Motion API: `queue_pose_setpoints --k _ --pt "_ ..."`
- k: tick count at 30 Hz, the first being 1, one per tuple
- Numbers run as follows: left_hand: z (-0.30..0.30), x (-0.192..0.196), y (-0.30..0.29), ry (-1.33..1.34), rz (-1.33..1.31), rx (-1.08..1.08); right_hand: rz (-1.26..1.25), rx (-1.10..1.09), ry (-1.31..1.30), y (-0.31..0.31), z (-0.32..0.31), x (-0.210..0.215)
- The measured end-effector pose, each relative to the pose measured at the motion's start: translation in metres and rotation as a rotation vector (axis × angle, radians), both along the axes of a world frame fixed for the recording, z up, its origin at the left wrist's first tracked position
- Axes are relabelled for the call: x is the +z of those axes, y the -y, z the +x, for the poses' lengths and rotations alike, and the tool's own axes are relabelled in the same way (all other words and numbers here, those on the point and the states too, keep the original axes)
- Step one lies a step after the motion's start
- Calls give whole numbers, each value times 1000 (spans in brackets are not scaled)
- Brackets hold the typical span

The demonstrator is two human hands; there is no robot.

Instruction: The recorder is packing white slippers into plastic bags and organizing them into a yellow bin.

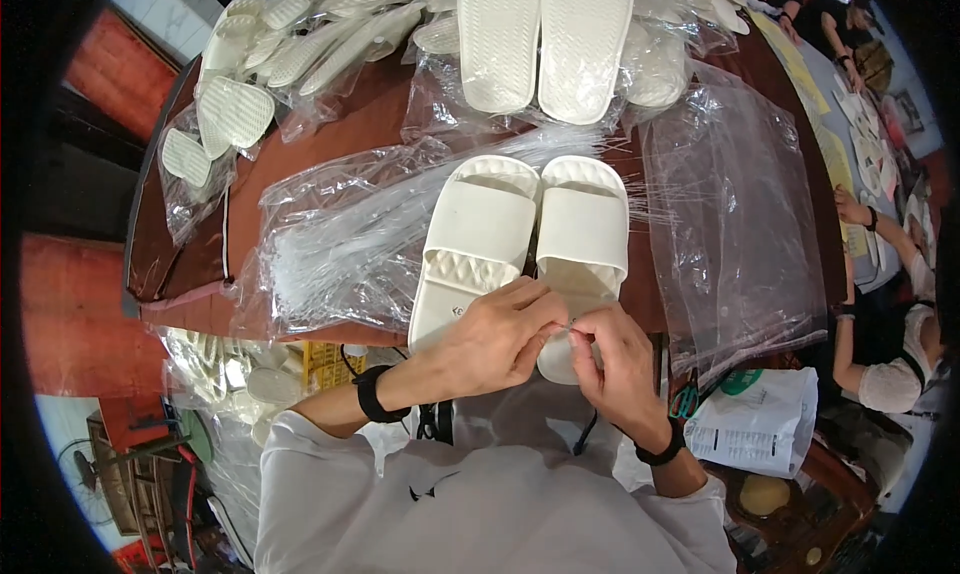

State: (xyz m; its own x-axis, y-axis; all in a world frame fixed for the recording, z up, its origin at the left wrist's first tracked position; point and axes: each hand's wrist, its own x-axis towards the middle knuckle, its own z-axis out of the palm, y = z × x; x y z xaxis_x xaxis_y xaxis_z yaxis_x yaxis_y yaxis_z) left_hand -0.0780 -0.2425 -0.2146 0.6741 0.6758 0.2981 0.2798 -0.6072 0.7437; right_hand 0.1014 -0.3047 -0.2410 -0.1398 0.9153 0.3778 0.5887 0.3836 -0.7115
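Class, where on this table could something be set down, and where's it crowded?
Bare brown tabletop shows between the bagged slippers at left and the bag of clear strands; a narrow strip also, between the near slipper pair and flat clear bags. Crowded: the far edge, heaped with more slippers, and the near middle, under left hand and right hand.

This looks like a workshop: bagged slippers (362, 49), clear bags (735, 224), people (890, 384) at another table (815, 64).

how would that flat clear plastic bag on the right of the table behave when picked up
The clear bag would probably flop and fold, since its film looks thin and creased. It seems light, lying nearly flat. Its shiny surface may be slippery.
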Motion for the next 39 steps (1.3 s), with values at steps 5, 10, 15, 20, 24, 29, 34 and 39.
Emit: queue_pose_setpoints --k 5,10,15,20,24,29,34,39 --pt "0 -9 4 80 2 56 -16 23 23 -5 -9 1" --pt "6 1 1 56 62 50 -34 -6 -96 -4 -8 -3" --pt "4 -1 1 52 -37 83 -127 -67 -148 -3 -3 1" --pt "5 -5 2 49 -85 91 -79 -38 -108 -6 -5 -1" --pt "9 -11 4 81 -100 130 -51 -47 -83 -9 -7 -4" --pt "12 -32 6 127 -158 138 -20 -44 -18 -13 -9 -7" --pt "12 -32 10 187 -352 190 -16 -45 -52 -16 -7 -10" --pt "14 -36 7 186 -352 178 11 -62 -56 -20 -9 -17"
